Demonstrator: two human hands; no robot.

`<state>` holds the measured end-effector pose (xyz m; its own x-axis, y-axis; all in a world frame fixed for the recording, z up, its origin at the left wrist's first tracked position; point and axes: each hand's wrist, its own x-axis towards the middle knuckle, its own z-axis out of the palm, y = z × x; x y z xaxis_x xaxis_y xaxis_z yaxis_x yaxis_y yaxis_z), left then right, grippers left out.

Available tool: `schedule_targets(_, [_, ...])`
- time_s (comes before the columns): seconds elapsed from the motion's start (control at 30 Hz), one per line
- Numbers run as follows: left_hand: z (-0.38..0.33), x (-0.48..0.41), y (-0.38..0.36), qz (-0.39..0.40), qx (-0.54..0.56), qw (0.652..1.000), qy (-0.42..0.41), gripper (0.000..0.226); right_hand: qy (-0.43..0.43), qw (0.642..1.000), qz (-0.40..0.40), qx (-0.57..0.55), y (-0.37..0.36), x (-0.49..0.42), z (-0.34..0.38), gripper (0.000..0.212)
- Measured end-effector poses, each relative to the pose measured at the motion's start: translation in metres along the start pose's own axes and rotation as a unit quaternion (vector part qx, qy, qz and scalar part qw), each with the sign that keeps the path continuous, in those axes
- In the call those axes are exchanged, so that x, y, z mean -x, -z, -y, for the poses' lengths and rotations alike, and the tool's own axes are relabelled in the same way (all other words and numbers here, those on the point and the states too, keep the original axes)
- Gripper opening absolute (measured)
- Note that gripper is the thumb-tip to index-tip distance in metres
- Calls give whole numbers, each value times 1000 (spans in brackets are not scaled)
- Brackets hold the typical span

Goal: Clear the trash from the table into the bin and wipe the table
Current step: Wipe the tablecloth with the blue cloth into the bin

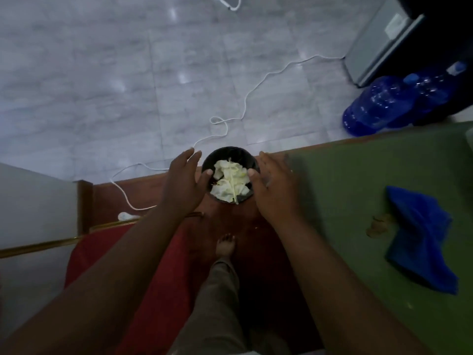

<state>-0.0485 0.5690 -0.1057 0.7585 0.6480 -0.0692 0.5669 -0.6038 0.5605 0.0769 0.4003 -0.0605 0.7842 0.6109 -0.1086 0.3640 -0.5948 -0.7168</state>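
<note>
The bin (pixel 230 172), holding crumpled white trash (pixel 230 183), sits on the floor beside the green tabletop (pixel 358 190); our left hand (pixel 183 185) and right hand (pixel 272 188) flank it with fingers spread and empty, so we judge wiping with the blue cloth (pixel 419 239) on the tabletop comes next.

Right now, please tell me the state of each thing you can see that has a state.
bin: upright on the floor, open, holding crumpled white paper
left hand: open, beside the bin
right hand: open, beside the bin
blue cloth: crumpled, lying on the green table
brown spots: on the table, not yet wiped
</note>
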Motion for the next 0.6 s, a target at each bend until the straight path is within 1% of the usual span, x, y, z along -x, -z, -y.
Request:
schedule_targets(0.07, [34,-18,-16,13,-6,1000,22,53,-39,999,33,-7,-47,-25,-18,48])
schedule_targets(0.17, [89,-48,-53,43,-22,996,68,52,-140,988,66,-10,-119,-64,-65,49])
schedule_targets(0.27, [131,-71,-92,90,-21,990,110,53,-243,965,100,11,-171,-95,-118,48])
schedule_targets(0.37, [176,-91,-144,160,-5,975,156,57,-324,937,123,38,-216,-124,-175,47])
schedule_targets(0.47, [210,-107,-185,199,31,956,216,63,-371,919,119,54,-243,-146,-216,49])
schedule_targets(0.6, [229,-118,-211,228,30,941,249,68,-378,916,114,74,-250,-167,-242,57])
